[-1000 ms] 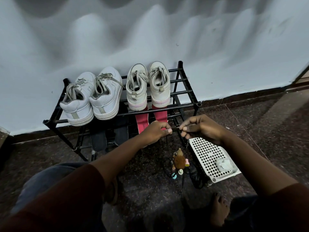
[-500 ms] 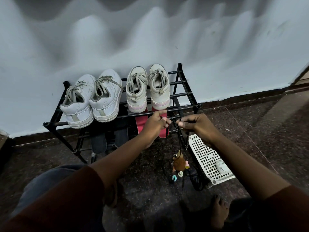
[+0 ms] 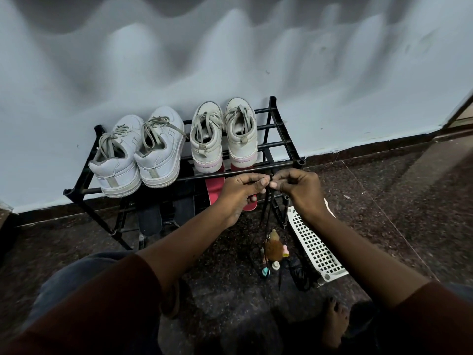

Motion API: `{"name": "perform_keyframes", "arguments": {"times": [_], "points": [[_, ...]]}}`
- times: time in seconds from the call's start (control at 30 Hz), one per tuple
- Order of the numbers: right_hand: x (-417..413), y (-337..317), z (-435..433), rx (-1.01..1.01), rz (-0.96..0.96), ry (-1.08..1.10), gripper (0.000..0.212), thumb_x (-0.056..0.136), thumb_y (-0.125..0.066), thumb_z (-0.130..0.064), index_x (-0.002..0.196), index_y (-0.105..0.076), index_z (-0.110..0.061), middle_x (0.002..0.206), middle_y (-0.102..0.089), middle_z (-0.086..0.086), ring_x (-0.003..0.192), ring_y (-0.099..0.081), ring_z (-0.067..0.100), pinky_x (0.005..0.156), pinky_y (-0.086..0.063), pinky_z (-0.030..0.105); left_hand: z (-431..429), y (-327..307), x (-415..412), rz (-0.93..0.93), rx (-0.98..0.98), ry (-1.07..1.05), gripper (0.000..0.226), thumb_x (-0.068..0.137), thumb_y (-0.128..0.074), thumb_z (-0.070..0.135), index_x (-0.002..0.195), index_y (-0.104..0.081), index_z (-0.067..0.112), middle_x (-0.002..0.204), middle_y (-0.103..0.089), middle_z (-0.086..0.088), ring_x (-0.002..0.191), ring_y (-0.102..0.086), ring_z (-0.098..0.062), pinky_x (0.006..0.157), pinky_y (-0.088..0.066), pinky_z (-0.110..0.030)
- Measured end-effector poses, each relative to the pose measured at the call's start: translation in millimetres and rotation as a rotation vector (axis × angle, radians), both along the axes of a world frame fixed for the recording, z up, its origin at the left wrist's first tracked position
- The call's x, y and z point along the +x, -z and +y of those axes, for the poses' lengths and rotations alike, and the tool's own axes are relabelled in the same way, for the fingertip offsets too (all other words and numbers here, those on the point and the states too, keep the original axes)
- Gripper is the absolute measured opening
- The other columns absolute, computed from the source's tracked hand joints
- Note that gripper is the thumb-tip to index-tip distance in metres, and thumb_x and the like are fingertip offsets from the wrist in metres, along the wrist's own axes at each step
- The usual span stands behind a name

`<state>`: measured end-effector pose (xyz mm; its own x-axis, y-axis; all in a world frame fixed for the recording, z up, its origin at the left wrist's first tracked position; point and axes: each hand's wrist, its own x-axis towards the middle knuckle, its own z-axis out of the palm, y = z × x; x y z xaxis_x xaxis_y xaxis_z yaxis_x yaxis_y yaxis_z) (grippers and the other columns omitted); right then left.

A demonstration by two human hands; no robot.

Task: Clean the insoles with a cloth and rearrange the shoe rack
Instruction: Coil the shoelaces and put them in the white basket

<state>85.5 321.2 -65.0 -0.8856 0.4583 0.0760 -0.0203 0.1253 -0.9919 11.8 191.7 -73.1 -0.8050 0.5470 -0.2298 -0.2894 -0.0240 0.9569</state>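
**Q:** Left end of the rack first?

**A:** Black shoe rack (image 3: 281,143) set against the wall (image 3: 256,60). Top shelf: white sneakers (image 3: 138,155), heels out. A smaller pair (image 3: 224,134) stands beside them, toes to the wall. Heels out probably so they lift off easily.

**Q:** And the insoles?

**A:** Lower shelf. Dark insoles (image 3: 151,219) sit under the left pair and red insoles (image 3: 215,190) under the smaller pair. They lie flat, ends poking past the front. Likely kept below their own shoes. No cloth that I can pick out.

**Q:** Hands?

**A:** Left hand (image 3: 240,188) and right hand (image 3: 299,190) meet at the top front rail, right of the shoes. Fingers of both curl in and pinch a thin black cord (image 3: 266,206) between thumb and fingertip. The cord hangs down to a brown charm (image 3: 273,245) near the floor (image 3: 384,213). My read: tying or untying it at the rail, can't tell which.

**Q:** Farther right?

**A:** White perforated tray (image 3: 314,242) on the floor, just beside the rack's right leg.
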Motion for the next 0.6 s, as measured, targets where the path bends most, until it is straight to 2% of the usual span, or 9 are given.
{"name": "perform_keyframes", "arguments": {"times": [0.13,0.37,0.6], "points": [[0.3,1.5,-2.0,0.003,0.009,0.023,0.023,0.076,-0.067,0.007,0.075,-0.069,-0.016,0.075,-0.069,0.001,0.071,-0.064,0.01,0.072,-0.052,0.025,0.7,-3.2,1.3,-0.07,0.058,-0.021,0.006,0.085,-0.065,0.006,0.083,-0.068,0.012,0.063,-0.069,0.007,0.057,-0.06,0.001,0.052,-0.043,-0.01],[-0.3,1.2,-7.1,-0.033,0.036,-0.008,0.018,0.078,-0.066,0.005,0.079,-0.068,-0.013,0.081,-0.069,0.007,0.08,-0.064,0.02,0.08,-0.053,0.032,0.7,-2.0,0.5,-0.014,0.072,-0.067,0.01,0.083,-0.065,0.002,0.084,-0.066,0.012,0.059,-0.068,0.006,0.057,-0.062,0.0,0.058,-0.048,-0.011],[-0.5,1.1,-7.1,-0.021,0.026,-0.036,0.01,0.079,-0.068,0.0,0.087,-0.071,-0.005,0.085,-0.071,0.006,0.078,-0.066,0.013,0.075,-0.052,0.021,1.0,2.3,0.5,-0.004,0.08,-0.073,0.01,0.085,-0.063,0.003,0.092,-0.068,0.007,0.062,-0.069,0.006,0.059,-0.062,0.0,0.063,-0.049,-0.012]]}}
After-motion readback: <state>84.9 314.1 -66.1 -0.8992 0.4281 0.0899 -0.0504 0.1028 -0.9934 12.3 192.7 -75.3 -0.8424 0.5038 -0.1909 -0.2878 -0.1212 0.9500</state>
